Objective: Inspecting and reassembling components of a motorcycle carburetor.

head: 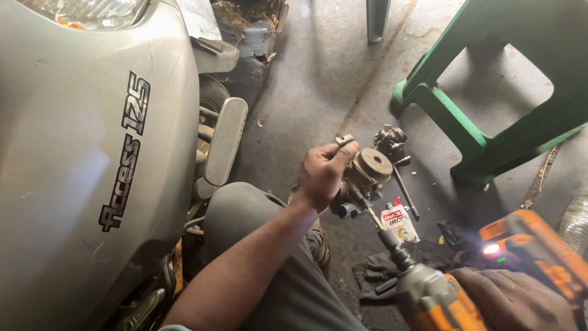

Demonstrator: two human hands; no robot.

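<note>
Nearest, at five o'clock, the right hand (514,300) grips an orange cordless driver (471,288) — bit tip on a carburetor (364,175) clasped in the left hand (321,175). Screw-driving seems underway — the bit needs steady alignment. Beyond, at one o'clock, stands a green stool (490,110).

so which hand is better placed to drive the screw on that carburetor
Right. The right hand grips the orange power driver, its bit aimed at the carburetor. The left hand is busy holding the carburetor up.

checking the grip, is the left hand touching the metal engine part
Touching. The head view shows the left hand wrapped around the metal engine part, thumb and fingers pressed against its side, holding it off the floor.
</note>
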